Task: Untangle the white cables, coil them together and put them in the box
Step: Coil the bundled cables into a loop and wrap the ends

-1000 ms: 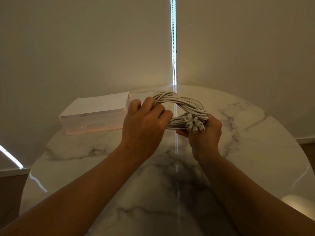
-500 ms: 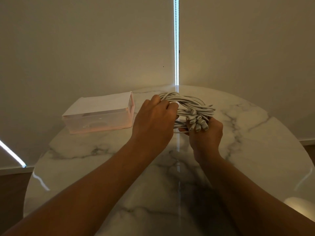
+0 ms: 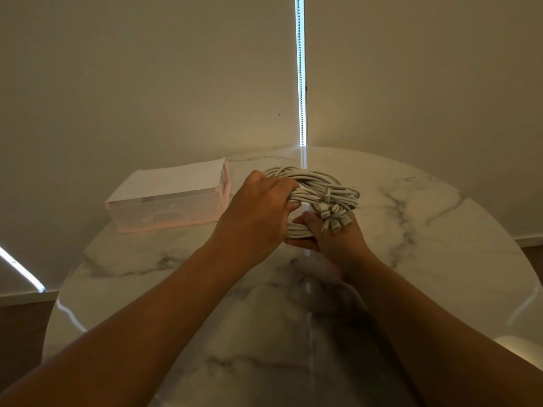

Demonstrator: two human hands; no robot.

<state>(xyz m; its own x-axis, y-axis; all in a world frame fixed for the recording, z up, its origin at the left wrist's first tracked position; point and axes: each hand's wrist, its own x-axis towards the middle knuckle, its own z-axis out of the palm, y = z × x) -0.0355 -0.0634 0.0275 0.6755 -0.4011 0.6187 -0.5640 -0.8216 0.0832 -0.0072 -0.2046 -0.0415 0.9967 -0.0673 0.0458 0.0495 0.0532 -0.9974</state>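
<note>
Both hands gripped the coiled white cables (image 3: 320,186) just right of the box (image 3: 167,201): left hand (image 3: 258,212) curled over them, right hand (image 3: 332,239) clutching beneath.

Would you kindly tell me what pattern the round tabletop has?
The tabletop is white marble with grey veins; head view.

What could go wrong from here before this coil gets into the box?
1. The left hand grips the cable coil at its left side and the right hand at its near side; the far loops are unheld and could spring apart if either hand lets go.
2. The connector ends stick out loose above the right hand and might snag on the rim of the box.
3. Whether the box is open on top I cannot tell, and both hands are occupied.
</note>
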